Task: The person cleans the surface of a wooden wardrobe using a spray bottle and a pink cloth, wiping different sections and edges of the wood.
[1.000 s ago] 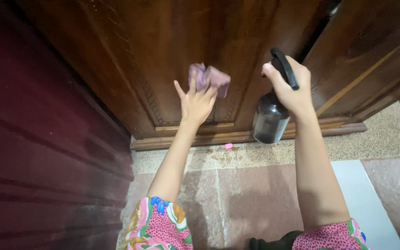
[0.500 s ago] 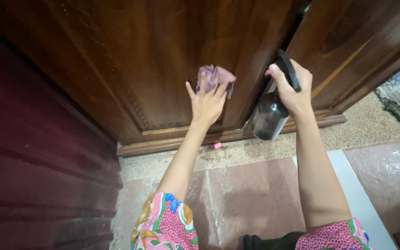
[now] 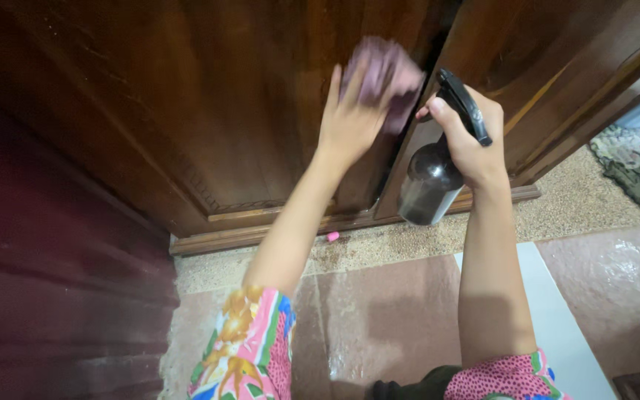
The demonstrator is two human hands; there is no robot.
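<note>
Head view: left hand [image 3: 350,122] grip presses crumpled mauve cloth [image 3: 381,74] (blurred); right hand [image 3: 468,137] grip clasps dark spray bottle [image 3: 427,185].

Two hands: the left hand [image 3: 348,126] and right hand [image 3: 470,137]. One purple cloth [image 3: 383,72], one dark spray bottle [image 3: 431,181], one small pink scrap [image 3: 332,236], one rug [image 3: 631,174].

A crumpled mauve cloth [image 3: 381,74] is pressed flat against the dark wooden door [image 3: 209,96] by the left hand [image 3: 350,122], blurred. Just right of the cloth, a dark spray bottle [image 3: 430,181] with a black trigger head is gripped by the right hand [image 3: 468,137]. Below the door, a small pink object [image 3: 332,236] is seen on the speckled floor [image 3: 594,200].
</note>
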